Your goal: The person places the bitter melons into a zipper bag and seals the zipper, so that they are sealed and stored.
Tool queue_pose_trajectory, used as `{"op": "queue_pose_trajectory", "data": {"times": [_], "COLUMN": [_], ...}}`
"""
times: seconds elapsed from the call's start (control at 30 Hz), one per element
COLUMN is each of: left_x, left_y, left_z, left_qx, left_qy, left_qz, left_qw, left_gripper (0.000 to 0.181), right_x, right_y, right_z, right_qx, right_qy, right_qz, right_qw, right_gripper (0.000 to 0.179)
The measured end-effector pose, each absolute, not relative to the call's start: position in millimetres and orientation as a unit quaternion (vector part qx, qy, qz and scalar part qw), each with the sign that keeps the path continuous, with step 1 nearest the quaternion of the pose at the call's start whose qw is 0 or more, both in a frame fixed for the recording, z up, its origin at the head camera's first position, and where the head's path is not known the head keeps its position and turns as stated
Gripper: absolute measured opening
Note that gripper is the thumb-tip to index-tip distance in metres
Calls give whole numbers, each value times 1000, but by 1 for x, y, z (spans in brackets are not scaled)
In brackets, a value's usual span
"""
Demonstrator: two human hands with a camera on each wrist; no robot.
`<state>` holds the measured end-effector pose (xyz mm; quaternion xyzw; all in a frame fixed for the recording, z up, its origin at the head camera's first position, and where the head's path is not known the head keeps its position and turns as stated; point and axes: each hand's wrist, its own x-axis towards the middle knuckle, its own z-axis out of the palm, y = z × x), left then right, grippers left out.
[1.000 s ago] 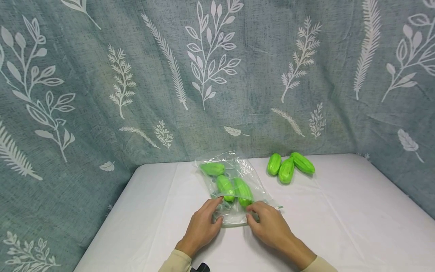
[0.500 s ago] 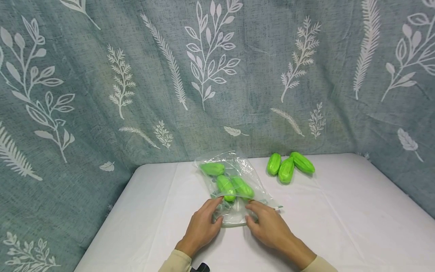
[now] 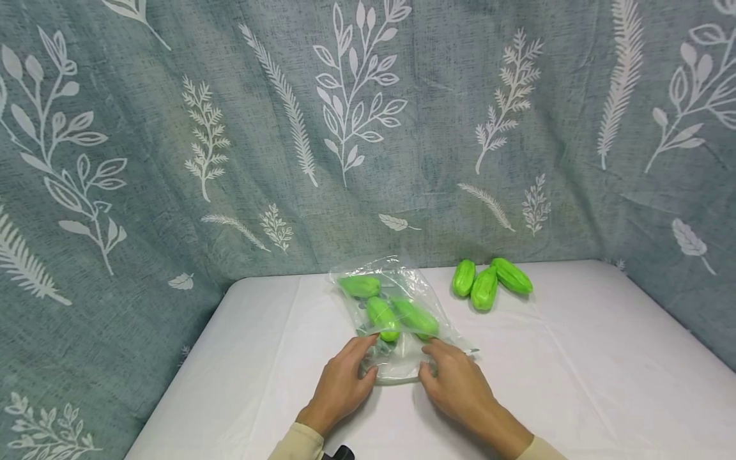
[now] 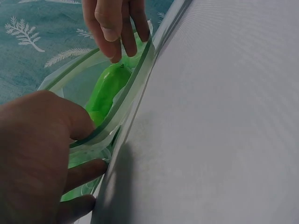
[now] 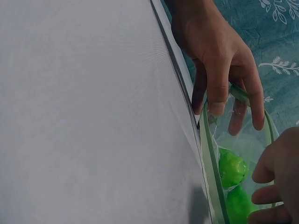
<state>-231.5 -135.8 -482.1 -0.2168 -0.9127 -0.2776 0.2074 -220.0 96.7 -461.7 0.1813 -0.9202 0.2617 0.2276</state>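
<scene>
A clear plastic bag [image 3: 397,367] with a green-edged mouth lies on the white table, its mouth facing me. Inside are bright green, ridged, cucumber-like vegetables: one [image 3: 359,286] at the back, one [image 3: 382,317] in the middle, one [image 3: 415,317] at the right. My left hand [image 3: 344,378] holds the bag's mouth at its left end, fingers astride the rim. At the right of the mouth, my right hand [image 3: 457,378] has loosely bent fingers dipping in, close to the right vegetable. The left wrist view shows a green vegetable [image 4: 110,86] through the gaping mouth; fingertips are partly hidden.
Beyond the bag, to the right, several matching items lie together: a left vegetable [image 3: 464,278], a middle one [image 3: 485,289] and a right one [image 3: 512,276]. The white table [image 3: 575,358] backs onto a grey-green curtain [image 3: 425,128] with a leaf pattern.
The right vegetable in the bag has swung from nearly upright to slanting, its near end shifting right. My right hand has shifted slightly right; my left hand keeps its place.
</scene>
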Motion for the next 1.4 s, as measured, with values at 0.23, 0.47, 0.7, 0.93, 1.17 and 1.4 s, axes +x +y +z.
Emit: {"op": "queue_pose_trajectory", "data": {"times": [0.23, 0.47, 0.7, 0.93, 1.17, 1.4], "left_x": [-231, -232, -232, -232, -233, -232], "left_y": [-137, -136, -135, -134, -133, -134], "left_z": [-483, -484, -483, -482, -483, -484], "left_qx": [-217, -217, -218, -219, -226, -224], "left_qy": [-913, -914, -915, -914, -909, -909], "left_qz": [-273, -268, -264, -267, -263, -269], "left_qw": [210, 212, 212, 214, 232, 225], "left_gripper": [57, 56, 55, 55, 55, 56], "right_x": [-219, -218, -218, -221, -223, -224], "right_y": [94, 93, 93, 96, 99, 99], "right_z": [-462, -461, -462, -467, -470, -470], "right_qx": [172, 174, 166, 176, 202, 206], "right_qy": [-937, -941, -944, -942, -932, -942], "right_qz": [246, 239, 242, 240, 246, 224], "right_qw": [178, 164, 153, 153, 174, 140], "right_gripper": [33, 41, 48, 51, 51, 56]}}
